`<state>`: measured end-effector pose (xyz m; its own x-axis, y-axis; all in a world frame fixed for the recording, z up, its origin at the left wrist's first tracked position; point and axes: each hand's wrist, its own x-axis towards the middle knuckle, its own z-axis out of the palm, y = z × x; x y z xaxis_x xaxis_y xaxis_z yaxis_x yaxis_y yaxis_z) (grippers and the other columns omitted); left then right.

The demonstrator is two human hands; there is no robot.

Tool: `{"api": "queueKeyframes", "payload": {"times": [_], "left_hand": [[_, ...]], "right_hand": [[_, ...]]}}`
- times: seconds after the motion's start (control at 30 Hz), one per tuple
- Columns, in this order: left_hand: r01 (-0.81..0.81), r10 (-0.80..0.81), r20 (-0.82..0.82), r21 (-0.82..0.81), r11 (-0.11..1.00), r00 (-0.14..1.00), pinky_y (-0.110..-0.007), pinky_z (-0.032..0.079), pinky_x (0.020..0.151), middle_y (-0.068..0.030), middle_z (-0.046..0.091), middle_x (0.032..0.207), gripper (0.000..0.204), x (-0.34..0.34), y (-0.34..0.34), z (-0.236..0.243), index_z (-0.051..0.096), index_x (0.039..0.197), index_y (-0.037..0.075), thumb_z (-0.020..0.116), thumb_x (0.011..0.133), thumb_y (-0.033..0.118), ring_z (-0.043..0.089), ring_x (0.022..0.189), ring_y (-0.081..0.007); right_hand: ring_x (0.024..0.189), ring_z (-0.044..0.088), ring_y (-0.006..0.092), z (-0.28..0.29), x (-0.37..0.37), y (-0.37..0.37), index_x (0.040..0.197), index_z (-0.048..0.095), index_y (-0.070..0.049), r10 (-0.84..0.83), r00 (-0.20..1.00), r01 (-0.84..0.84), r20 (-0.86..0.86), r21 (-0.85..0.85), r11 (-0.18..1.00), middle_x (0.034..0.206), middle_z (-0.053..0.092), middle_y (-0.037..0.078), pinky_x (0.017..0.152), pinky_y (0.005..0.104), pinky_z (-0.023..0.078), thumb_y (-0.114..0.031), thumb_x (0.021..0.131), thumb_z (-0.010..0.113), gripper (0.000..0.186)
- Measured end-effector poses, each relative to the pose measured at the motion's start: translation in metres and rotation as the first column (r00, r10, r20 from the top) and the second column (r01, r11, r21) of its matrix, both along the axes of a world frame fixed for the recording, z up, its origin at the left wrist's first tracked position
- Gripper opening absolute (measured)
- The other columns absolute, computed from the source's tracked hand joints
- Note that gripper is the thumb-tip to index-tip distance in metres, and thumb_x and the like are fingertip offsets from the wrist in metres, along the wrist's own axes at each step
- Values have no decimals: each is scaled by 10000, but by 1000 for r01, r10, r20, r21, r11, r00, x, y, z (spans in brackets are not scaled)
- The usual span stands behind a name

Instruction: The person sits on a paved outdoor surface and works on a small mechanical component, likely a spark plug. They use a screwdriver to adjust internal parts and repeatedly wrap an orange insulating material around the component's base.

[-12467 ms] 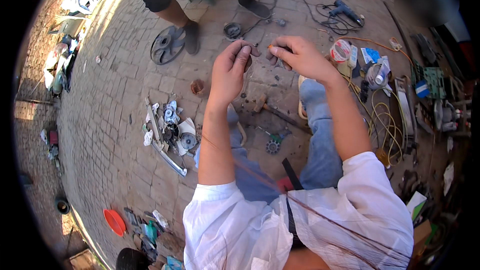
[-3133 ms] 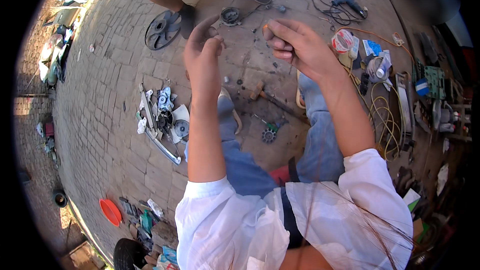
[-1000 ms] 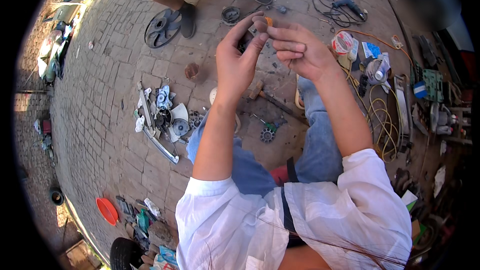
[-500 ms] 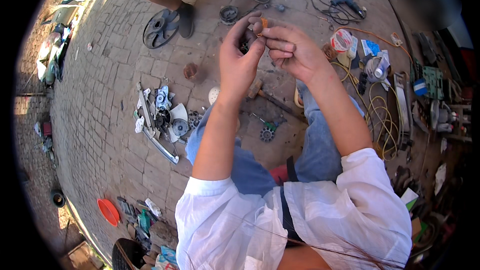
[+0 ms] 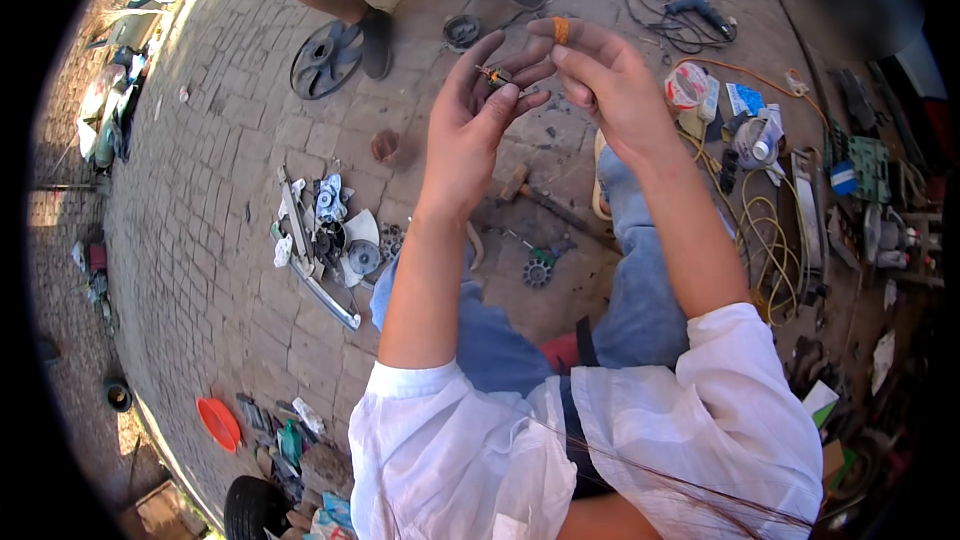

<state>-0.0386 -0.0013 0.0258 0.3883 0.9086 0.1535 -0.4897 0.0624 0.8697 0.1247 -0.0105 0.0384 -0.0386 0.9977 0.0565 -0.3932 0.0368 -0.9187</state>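
My left hand (image 5: 468,120) is raised in front of me, its thumb and fingers closed on a small part with thin metal leads and coloured bits (image 5: 495,77). Close by on the right, my right hand (image 5: 603,75) has its fingers curled in with the thumb against them; whether anything tiny sits between them is hidden. Around that hand's index finger runs an orange band (image 5: 560,30). The two hands are apart. Below them on the paving lie a hammer (image 5: 540,198) and a dark toothed wheel (image 5: 537,272) beside a green-handled tool.
A heap of metal and plastic scrap (image 5: 330,230) lies left of my knees. Another person's shoe (image 5: 376,43) stands beside a fan wheel (image 5: 327,60). Right: a heat-gun-like power tool (image 5: 698,10), yellow hose (image 5: 775,255) and a green case (image 5: 868,165). An orange basin (image 5: 217,424) sits lower left.
My hands have drawn apart, the right moving rightward. The small part in my left hand now shows, and the orange band appears clearly on the right index finger.
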Motion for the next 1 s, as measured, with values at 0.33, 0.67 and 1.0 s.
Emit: {"api": "queueKeyframes", "payload": {"times": [0.33,0.67,1.0], "left_hand": [[32,-13,-168,106,994,986,-363,498,932,-196,548,1266,432,-15,-5,5,402,1346,-74,499,943,47,578,1130,-265],[35,-26,-62,144,989,998,-408,439,1020,-202,478,1331,462,-19,-8,1,347,1379,-74,457,942,29,502,1229,-293],[117,-102,203,-62,991,974,-435,345,1080,-209,478,1329,539,-25,-7,7,330,1369,-88,533,910,108,456,1270,-297]], "right_hand": [[671,489,27,-3,-1,-4,1126,620,-6,18,990,-26,139,56,998,943,679,22,570,171,403,-42,922,556,216],[653,576,47,-4,-23,-10,1093,617,-2,-218,912,85,347,359,929,873,683,18,589,210,482,-29,834,666,265],[615,592,78,4,-25,-17,1061,628,-18,-411,749,129,520,494,860,842,688,38,575,230,492,-37,765,723,312]]}}
